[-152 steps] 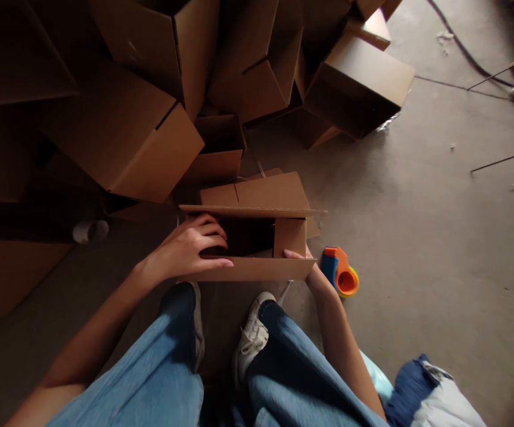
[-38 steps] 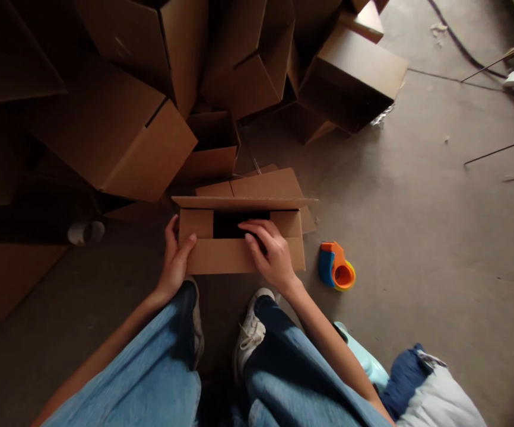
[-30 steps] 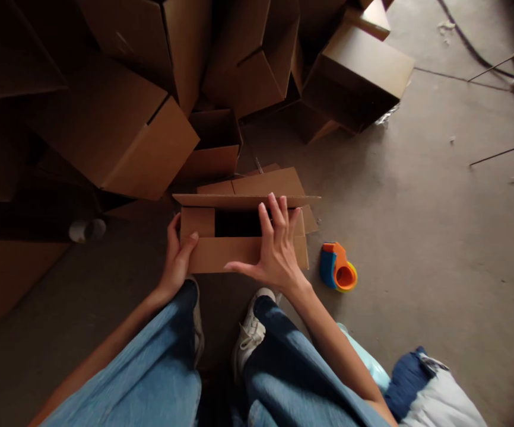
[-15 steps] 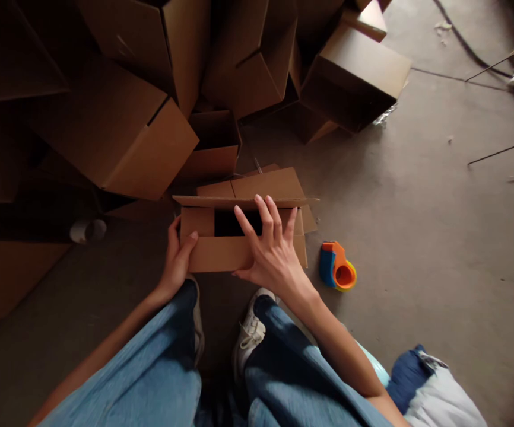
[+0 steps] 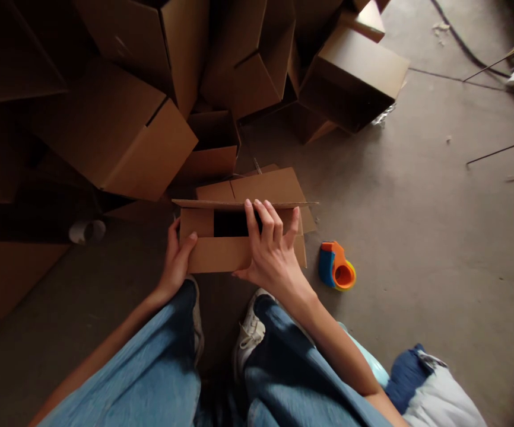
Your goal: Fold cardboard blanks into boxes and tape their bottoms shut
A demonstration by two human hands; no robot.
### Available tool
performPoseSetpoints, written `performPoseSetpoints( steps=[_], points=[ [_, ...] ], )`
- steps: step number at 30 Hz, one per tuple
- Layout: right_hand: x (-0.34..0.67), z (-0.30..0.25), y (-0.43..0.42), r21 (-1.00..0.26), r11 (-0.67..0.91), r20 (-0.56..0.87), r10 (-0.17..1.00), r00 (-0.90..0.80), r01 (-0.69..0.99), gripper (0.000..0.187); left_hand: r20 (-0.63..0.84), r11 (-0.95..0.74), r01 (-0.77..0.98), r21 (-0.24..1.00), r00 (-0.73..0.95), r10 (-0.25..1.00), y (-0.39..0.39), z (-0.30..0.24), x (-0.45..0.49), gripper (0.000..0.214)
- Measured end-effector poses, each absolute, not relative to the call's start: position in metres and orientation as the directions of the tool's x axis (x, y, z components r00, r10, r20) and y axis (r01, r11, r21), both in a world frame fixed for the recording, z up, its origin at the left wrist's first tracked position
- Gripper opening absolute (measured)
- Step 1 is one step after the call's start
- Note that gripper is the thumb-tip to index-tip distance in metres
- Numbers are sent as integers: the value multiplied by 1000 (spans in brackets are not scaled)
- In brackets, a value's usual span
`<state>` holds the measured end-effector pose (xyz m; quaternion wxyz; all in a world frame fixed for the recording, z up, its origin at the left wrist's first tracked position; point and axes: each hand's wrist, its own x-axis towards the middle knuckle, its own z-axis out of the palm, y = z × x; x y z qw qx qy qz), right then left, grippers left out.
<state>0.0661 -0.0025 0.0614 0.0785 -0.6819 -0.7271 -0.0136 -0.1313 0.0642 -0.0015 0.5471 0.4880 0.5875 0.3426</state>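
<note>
A small brown cardboard box (image 5: 221, 255) sits in front of my feet, its top partly open with a dark gap between the flaps. My left hand (image 5: 177, 261) grips its left end, thumb on the near flap and fingers around the side. Across the box reaches my right hand (image 5: 275, 249), its fingertips curled at the edge of the raised far flap (image 5: 208, 204) and its thumb low by the near side. An orange and blue tape dispenser (image 5: 338, 267) lies on the floor to the right.
Several open cardboard boxes (image 5: 150, 148) are piled beyond and to the left. Flattened cardboard (image 5: 270, 185) lies just behind the small box. A tape roll (image 5: 86, 231) is at left. Blue and white fabric (image 5: 435, 385) lies at lower right; thin rods (image 5: 504, 149) are farther right.
My right hand's fingers have drawn closer together, and the far flap has tipped slightly toward me. My left hand keeps its hold on the box.
</note>
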Motion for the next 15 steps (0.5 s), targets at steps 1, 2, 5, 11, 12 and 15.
performPoseSetpoints(
  steps=[1, 2, 5, 11, 12, 15],
  points=[
    [66, 62, -3, -88, 71, 138, 989, -58, 994, 127, -303, 283, 202, 938, 73, 950, 64, -2, -131, 60],
    [66, 61, -3, -91, 73, 144, 988, -60, 993, 126, -295, 276, 204, 939, 70, 953, 64, -2, -132, 60],
    [67, 60, -4, -107, 75, 158, 986, -58, 991, 124, -292, 274, 200, 941, 65, 954, 63, -4, -132, 63],
    [68, 57, -6, -119, 79, 183, 982, -57, 990, 123, -313, 294, 191, 936, 72, 947, 63, -3, -132, 66],
    [69, 56, -7, -122, 79, 183, 982, -56, 989, 123, -312, 293, 194, 936, 72, 947, 64, -3, -132, 65],
    [70, 55, -8, -132, 86, 187, 980, -60, 987, 123, -316, 296, 196, 935, 75, 946, 63, -2, -131, 65]
  ],
)
